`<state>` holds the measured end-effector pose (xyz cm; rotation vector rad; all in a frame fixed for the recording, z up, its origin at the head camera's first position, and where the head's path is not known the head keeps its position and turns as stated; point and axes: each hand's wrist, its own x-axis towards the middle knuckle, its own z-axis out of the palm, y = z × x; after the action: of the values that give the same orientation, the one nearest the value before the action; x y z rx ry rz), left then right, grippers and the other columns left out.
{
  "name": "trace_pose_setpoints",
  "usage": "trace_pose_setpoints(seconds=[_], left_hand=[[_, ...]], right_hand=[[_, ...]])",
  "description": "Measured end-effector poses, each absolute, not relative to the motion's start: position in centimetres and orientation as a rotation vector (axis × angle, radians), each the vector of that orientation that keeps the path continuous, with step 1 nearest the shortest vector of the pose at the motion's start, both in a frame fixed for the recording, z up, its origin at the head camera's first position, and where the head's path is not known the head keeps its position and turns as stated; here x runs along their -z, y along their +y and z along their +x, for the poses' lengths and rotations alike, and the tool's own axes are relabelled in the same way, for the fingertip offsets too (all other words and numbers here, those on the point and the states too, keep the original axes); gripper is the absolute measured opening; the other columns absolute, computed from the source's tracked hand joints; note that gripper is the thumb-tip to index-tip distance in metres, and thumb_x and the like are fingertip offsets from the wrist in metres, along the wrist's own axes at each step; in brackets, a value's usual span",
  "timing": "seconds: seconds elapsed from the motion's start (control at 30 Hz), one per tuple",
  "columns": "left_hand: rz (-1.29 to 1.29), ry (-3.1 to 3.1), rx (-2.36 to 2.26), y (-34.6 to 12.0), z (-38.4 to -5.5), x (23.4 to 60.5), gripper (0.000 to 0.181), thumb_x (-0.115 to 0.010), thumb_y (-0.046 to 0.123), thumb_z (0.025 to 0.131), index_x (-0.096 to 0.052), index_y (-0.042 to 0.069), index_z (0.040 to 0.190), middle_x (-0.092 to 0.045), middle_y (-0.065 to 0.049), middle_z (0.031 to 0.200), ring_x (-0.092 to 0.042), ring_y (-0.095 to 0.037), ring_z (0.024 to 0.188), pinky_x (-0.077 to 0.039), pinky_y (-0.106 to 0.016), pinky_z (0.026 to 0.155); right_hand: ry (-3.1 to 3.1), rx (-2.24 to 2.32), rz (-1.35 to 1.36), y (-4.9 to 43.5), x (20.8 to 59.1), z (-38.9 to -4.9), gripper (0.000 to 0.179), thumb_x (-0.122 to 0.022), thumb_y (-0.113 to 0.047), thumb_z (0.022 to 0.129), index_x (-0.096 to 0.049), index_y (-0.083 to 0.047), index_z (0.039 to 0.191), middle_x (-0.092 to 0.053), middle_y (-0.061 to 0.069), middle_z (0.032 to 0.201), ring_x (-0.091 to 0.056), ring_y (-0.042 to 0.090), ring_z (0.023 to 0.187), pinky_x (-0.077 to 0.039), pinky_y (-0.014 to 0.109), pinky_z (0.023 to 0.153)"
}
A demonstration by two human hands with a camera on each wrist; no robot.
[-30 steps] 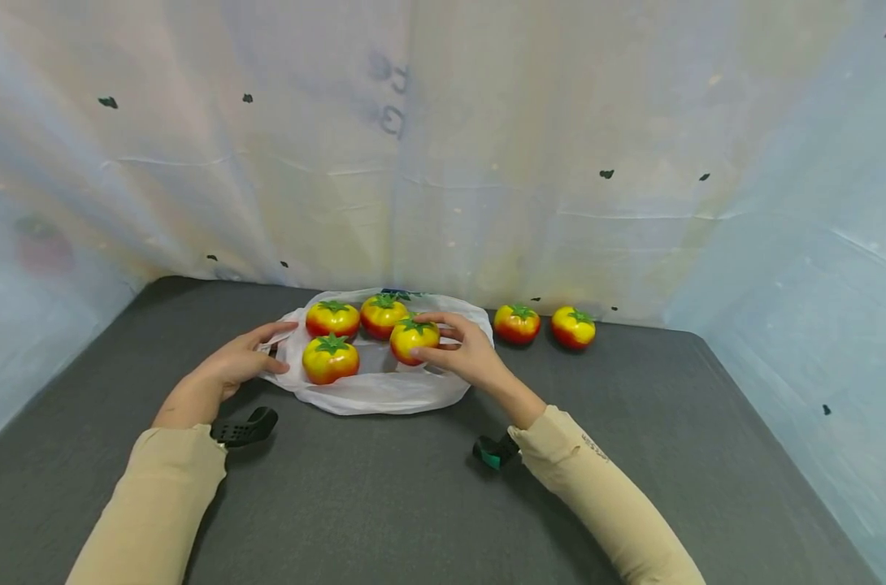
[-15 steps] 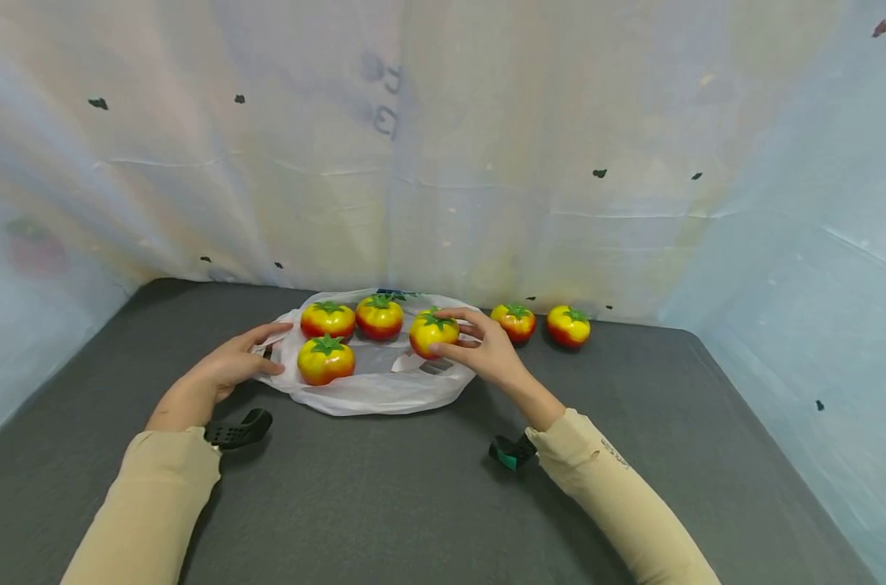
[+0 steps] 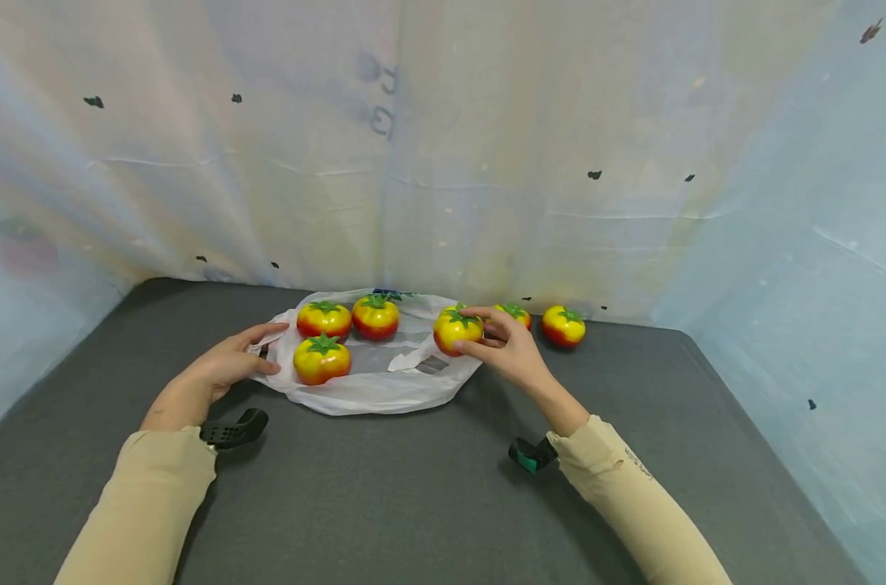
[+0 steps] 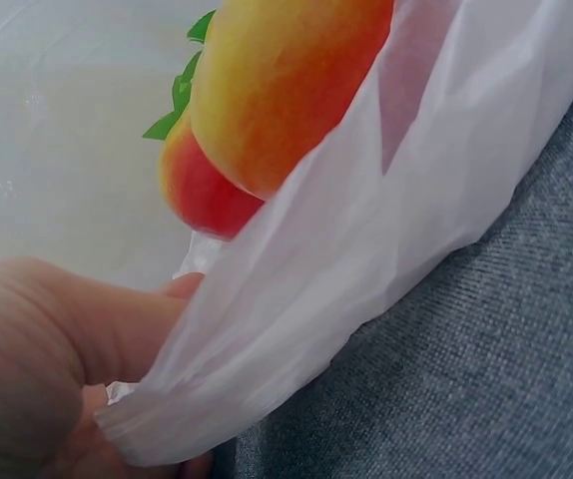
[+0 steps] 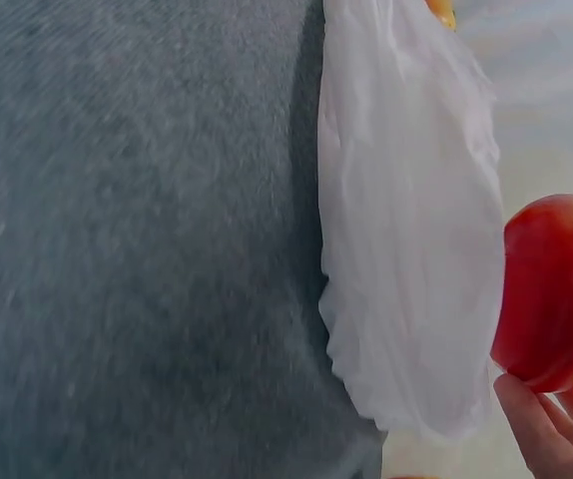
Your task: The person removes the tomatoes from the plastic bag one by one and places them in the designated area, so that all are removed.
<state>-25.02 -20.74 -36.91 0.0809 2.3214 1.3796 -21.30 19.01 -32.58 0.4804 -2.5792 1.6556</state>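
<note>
A white plastic bag (image 3: 377, 398) lies spread open on the dark table in the head view. My left hand (image 3: 219, 370) pinches its left edge; the left wrist view shows the thumb against the thin film (image 4: 257, 369). Inside the bag sit three yellow-and-red tomatoes with green leafy tops: one at back left (image 3: 323, 319), another at back middle (image 3: 375, 318), the third at front left (image 3: 322, 362). At the bag's right side my right hand (image 3: 519, 357) holds another tomato (image 3: 456, 331) between thumb and fingers; its red underside shows beside the bag wall in the right wrist view.
Two more tomatoes stand on the table right of the bag; the nearer one (image 3: 518, 315) is partly hidden by my right hand, the farther one (image 3: 563, 327) shows whole. A pale plastic curtain (image 3: 487, 162) hangs behind the table (image 3: 384, 504) and along both sides.
My right hand has carried its tomato rightward from the middle of the bag to its right rim. The left hand keeps its grip on the bag edge.
</note>
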Motion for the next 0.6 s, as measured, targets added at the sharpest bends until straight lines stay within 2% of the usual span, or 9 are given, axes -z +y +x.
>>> trace_pose_setpoints(seconds=[0.23,0.5,0.6], left_hand=[[0.109,2.313,-1.382,-20.9,-25.0,36.8,0.081,-0.060,0.008,0.088,-0.012,0.011,0.154,0.011,-0.029,0.156,0.007,-0.055,0.139,-0.003,-0.075,0.105],[0.101,2.315,-1.373,-20.8,-25.1,36.9,0.082,-0.061,0.008,0.088,-0.011,0.012,0.154,0.012,-0.028,0.156,0.006,-0.055,0.139,-0.004,-0.075,0.105],[0.096,2.321,-1.369,-20.9,-25.1,36.9,0.083,-0.061,0.008,0.088,-0.011,0.013,0.155,0.013,-0.028,0.156,0.007,-0.055,0.139,-0.003,-0.075,0.105]], right_hand=[[-2.535,-1.618,0.472,20.6,32.5,-21.0,0.043,-0.072,-0.012,0.085,-0.060,-0.010,0.126,-0.054,0.010,0.134,-0.059,0.029,0.117,-0.052,0.039,0.094],[-2.498,-1.602,0.458,22.1,32.9,-20.5,0.045,-0.073,-0.009,0.084,-0.059,-0.007,0.126,-0.054,0.011,0.135,-0.061,0.031,0.111,-0.053,0.024,0.086],[-2.488,-1.594,0.458,22.8,32.9,-20.4,0.045,-0.072,-0.008,0.084,-0.059,-0.007,0.126,-0.054,0.010,0.136,-0.060,0.031,0.112,-0.053,0.028,0.089]])
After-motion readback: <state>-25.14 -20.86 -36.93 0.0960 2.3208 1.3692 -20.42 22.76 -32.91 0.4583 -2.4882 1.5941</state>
